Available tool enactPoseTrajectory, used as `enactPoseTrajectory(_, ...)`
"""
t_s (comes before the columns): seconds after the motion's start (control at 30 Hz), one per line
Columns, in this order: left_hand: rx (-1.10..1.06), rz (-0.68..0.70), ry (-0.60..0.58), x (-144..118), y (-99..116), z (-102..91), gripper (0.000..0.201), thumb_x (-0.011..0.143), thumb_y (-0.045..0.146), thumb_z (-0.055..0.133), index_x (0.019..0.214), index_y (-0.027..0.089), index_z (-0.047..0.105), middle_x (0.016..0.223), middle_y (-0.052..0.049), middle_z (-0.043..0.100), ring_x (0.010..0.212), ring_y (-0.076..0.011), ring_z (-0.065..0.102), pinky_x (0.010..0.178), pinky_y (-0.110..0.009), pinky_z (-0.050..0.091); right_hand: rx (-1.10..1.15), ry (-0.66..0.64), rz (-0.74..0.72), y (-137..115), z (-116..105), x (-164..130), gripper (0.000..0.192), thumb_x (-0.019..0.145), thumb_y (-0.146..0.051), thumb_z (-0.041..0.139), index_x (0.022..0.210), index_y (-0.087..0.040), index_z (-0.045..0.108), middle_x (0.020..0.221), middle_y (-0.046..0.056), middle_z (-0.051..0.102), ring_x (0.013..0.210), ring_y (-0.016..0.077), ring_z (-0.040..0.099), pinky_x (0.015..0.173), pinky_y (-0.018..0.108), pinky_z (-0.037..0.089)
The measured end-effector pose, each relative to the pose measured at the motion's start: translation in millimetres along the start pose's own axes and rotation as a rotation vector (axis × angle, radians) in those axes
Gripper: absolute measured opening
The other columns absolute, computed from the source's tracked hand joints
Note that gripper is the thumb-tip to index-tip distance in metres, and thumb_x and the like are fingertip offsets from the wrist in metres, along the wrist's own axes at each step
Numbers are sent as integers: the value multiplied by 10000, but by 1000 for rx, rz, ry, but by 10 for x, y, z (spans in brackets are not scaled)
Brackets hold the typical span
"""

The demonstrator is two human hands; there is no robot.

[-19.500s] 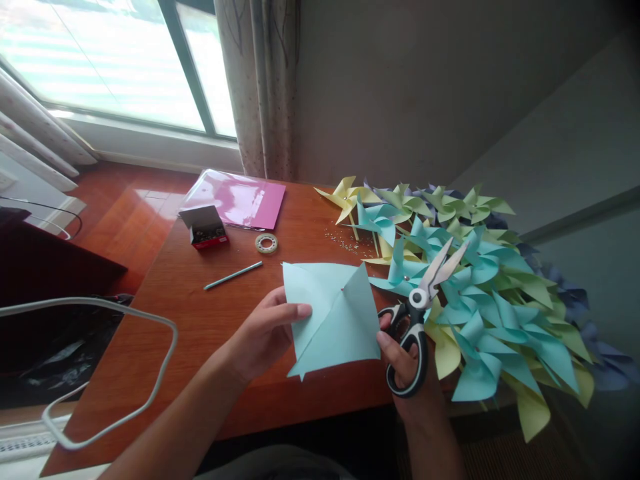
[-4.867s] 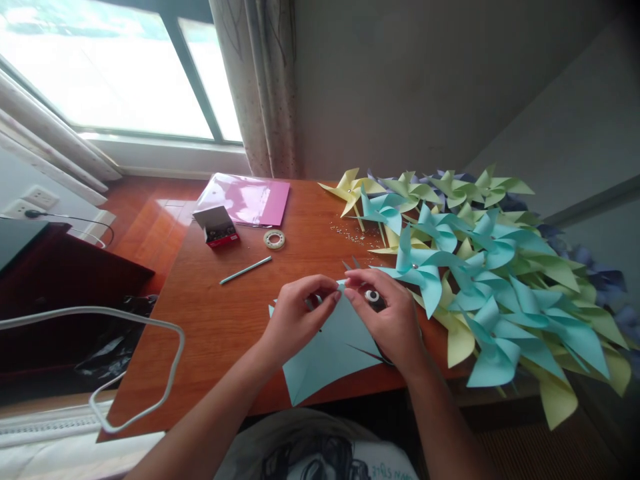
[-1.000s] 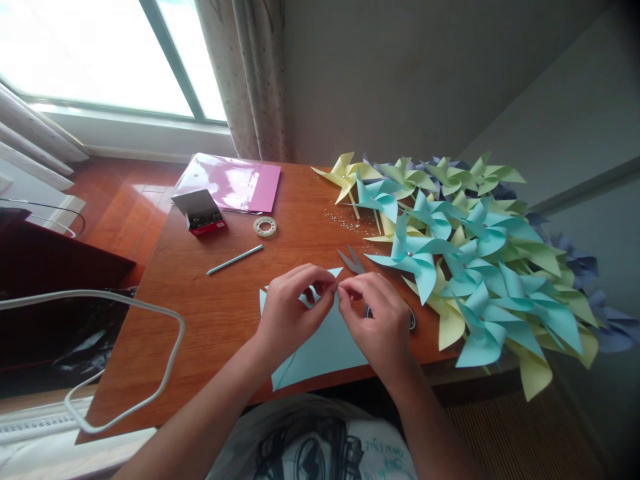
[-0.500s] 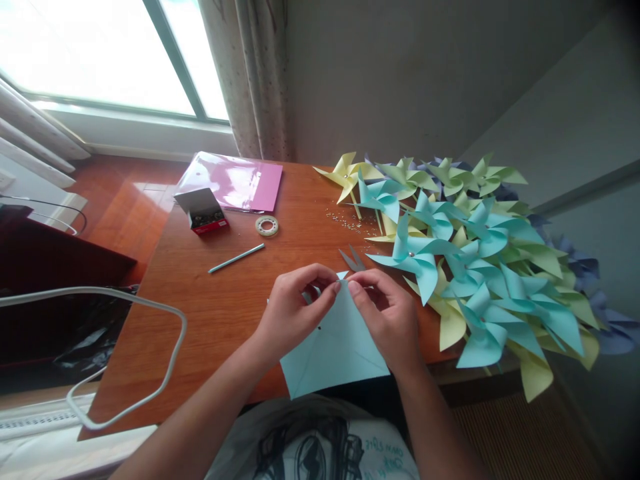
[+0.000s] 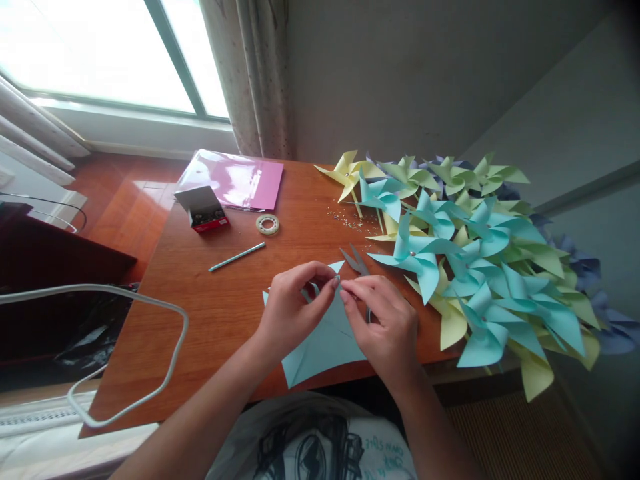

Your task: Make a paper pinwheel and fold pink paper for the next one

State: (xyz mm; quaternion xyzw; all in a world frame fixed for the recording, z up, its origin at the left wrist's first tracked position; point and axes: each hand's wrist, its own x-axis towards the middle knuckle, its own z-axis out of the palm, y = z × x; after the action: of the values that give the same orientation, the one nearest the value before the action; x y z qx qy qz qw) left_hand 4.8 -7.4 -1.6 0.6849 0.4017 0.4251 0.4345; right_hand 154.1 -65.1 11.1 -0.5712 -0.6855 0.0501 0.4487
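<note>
A light blue sheet of paper [image 5: 320, 350] is held over the table's front edge, with cut flaps and a pointed corner showing above the fingers. My left hand [image 5: 300, 303] pinches the paper between thumb and forefinger; a tiny shiny spot shows at its fingertips. Close beside it, the thumb and fingers of my right hand [image 5: 383, 320] are pressed together, and what they hold is too small to make out. Scissors [image 5: 357, 262] lie slightly spread behind my right hand, which partly covers their handles.
Blue, yellow, green and purple paper pinwheels [image 5: 470, 267] are heaped on the right. Tiny beads [image 5: 353, 221] lie scattered near them. Further left are a tape roll [image 5: 267, 225], a blue stick [image 5: 237, 257], an open small box [image 5: 207, 217] and a pink folder [image 5: 235, 180]. A white cable [image 5: 183, 340] loops at left.
My right hand has come slightly away from the paper's edge, and its fingers have drawn together. The sheet's right side has curled or shifted left, uncovering more of the scissors.
</note>
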Motion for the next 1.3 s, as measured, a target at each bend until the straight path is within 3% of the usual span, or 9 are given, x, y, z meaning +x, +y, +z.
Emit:
enactPoseTrajectory(0.13,10,5,14,-1,7,2,59,888,180,668,832,169,681,721,4,684,629,-107,607,598,-206,492,-74,9,-63,4,14,2,151,912,-98,659,999,-177,753,851,90,727,803,222,678,763,361,566)
enactPoseTrajectory(0.33,23,11,21,17,70,-6,82,898,220,663,847,169,702,776,-28,726,672,-132,636,618,-226,505,-134,-16,-49,-14,2,20,217,934,-116,622,1043,-250,754,869,73,731,800,227,670,758,369,563)
enactPoseTrajectory(0.57,-1,-12,16,9,78,-13,123,905,260,671,835,168,714,771,-29,730,665,-131,628,611,-226,495,-103,-30,-35,-45,-32,22,204,930,-124,632,1033,-242,762,881,80,733,819,230,671,768,374,560)
enactPoseTrajectory(0.9,-32,-7,-40,6,87,-28,121,919,239,654,860,166,732,779,-33,740,686,-138,640,628,-232,491,262,-94,312,-39,-106,144,118,932,-186,638,945,-234,745,934,43,735,846,195,699,709,310,581)
enactPoseTrajectory(1.3,-180,-104,-70,15,92,-29,127,879,290,713,859,170,748,756,-39,735,672,-152,631,609,-240,500,326,-106,329,-7,-82,163,87,910,-176,668,875,-229,728,878,22,716,818,181,683,688,295,553)
